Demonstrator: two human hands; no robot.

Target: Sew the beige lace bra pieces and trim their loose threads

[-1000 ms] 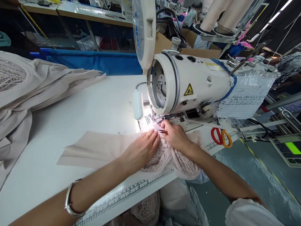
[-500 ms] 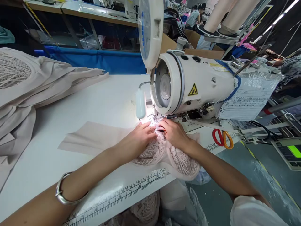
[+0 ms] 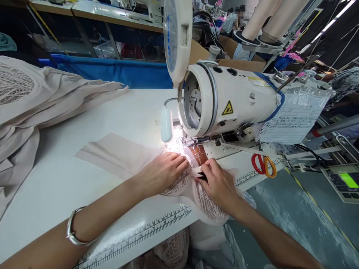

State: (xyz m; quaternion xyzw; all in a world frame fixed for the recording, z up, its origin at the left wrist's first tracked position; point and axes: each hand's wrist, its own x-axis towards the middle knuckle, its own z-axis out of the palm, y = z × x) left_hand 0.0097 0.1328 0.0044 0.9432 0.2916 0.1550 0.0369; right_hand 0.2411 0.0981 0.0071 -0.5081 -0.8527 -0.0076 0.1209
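Observation:
A pale pink lace garment piece (image 3: pixel 209 203), with smooth cloth attached, lies under the needle area of a white sewing machine (image 3: pixel 232 97). My left hand (image 3: pixel 165 172) rests on the lace left of the needle, fingers curled against it. To the right and nearer me, my right hand (image 3: pixel 218 183) pinches the edge of the piece between thumb and fingers. A small dark, pointed tool (image 3: pixel 202 175) shows at these fingers; its kind is not clear. A smooth cloth panel (image 3: pixel 114 153) trails leftward across the white table (image 3: pixel 84 201).
A stack of similar pieces (image 3: pixel 56 93) covers the table's left side. Red-and-orange-handled scissors (image 3: pixel 263 165) hang at the right. A lamp (image 3: pixel 166 125) lights the needle area, and a printed ruler (image 3: pixel 146 233) runs along the front edge. A co-worker (image 3: pixel 231 22) sits far back.
Both hands have drawn back from the needle toward me, the right one farther, with the lace. The mechanism inside the machine's open head, blurred before, now looks sharp.

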